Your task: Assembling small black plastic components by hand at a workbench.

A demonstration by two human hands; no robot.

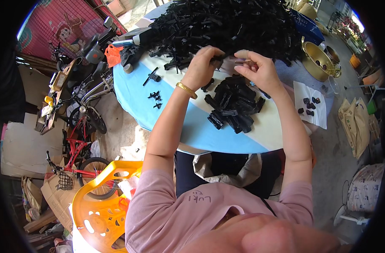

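Both hands are raised over a round table (135,97) with a blue and cream cover. My left hand (202,67), with a gold bangle at the wrist, is closed on a black plastic part (217,60). Close to its right, my right hand (260,71) pinches a thin brownish, pin-like piece (243,62); its exact kind is too small to tell. A pale covering wraps the right index fingertip. Below the hands lies a small pile of black plastic parts (234,103). Behind them rises a large heap of similar black parts (226,25).
Several loose black pieces (155,97) lie on the left of the table. At right are a white sheet (316,90) with small dark pieces, a brass-coloured pot (312,63) and a blue crate (308,29). An orange plastic chair (85,211) and bicycles (78,147) stand at left.
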